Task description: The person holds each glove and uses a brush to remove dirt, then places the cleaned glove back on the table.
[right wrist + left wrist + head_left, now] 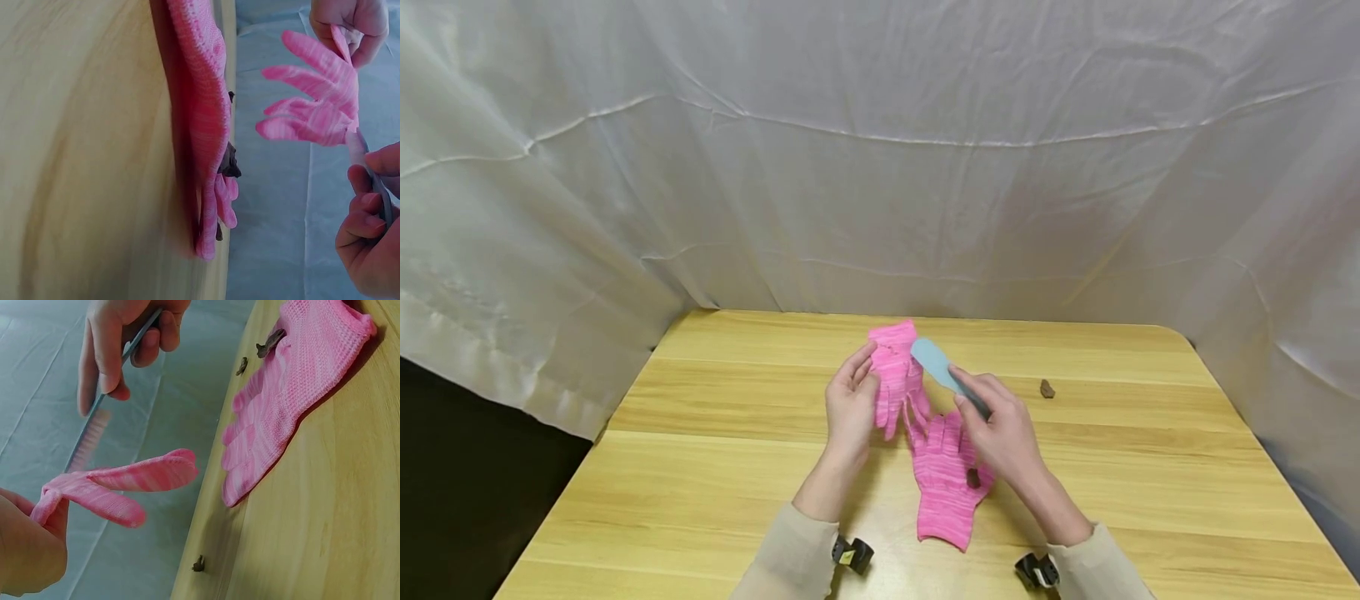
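My left hand [848, 410] pinches a pink knitted glove [892, 371] by its edge and holds it raised above the table, its fingers hanging down. In my right hand [1006, 427] is a blue-grey brush [934, 360], gripped by the handle. White bristles [92, 439] show in the left wrist view, with the brush tip right at the held glove. A second pink glove [943, 496] lies flat on the table just below, cuff toward me. On it sits a dark brown lump [973, 478].
Another brown lump [1047, 388] lies on the wooden table [700, 467], right of my right hand. A small brown bit [199, 563] shows near the table edge in the left wrist view. Pale cloth [880, 192] hangs behind the table and along its sides.
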`<state>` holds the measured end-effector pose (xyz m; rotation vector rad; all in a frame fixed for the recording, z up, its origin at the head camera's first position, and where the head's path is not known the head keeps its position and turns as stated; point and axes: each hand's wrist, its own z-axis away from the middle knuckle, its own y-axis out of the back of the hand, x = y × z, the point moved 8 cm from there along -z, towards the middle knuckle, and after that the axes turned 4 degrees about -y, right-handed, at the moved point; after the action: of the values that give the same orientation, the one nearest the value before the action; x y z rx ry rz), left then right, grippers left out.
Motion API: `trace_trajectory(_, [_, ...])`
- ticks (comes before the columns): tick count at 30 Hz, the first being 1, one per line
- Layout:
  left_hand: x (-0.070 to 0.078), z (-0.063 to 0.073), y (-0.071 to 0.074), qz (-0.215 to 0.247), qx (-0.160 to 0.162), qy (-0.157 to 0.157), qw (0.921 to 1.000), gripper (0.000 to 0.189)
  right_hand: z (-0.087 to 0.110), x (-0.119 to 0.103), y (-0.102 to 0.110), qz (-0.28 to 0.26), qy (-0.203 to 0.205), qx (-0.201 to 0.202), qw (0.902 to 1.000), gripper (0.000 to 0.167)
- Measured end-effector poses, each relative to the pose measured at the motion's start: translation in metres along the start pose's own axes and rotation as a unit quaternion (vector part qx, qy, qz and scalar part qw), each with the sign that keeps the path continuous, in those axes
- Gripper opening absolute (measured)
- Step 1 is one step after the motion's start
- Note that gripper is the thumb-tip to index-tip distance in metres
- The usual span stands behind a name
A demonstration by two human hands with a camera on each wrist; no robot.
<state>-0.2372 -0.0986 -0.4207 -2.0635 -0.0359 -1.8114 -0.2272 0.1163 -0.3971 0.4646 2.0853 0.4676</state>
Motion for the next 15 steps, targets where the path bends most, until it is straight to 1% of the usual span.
trace_trajectory(4, [0.001, 0.000, 0.000, 0.004, 0.000, -0.002, 1.0000, 0.049, 0.000, 0.000, 0.003, -0.006, 0.000, 0.012, 0.9999, 0.047])
trace_trajectory(8, [0.000, 0.000, 0.000, -0.001, -0.002, 0.002, 1.0000, 0.049, 0.000, -0.005, 0.003, -0.024, 0.017, 0.013, 0.9995, 0.048])
trace_trajectory(12, [-0.001, 0.000, -0.001, -0.002, -0.010, 0.004, 0.9999, 0.049, 0.001, -0.010, 0.000, -0.038, 0.038, 0.005, 0.9986, 0.048])
trace_trajectory(15, [-0.001, 0.001, -0.003, -0.002, -0.022, 0.009, 0.9997, 0.048, 0.001, -0.012, -0.003, -0.038, 0.044, -0.007, 0.9983, 0.048])
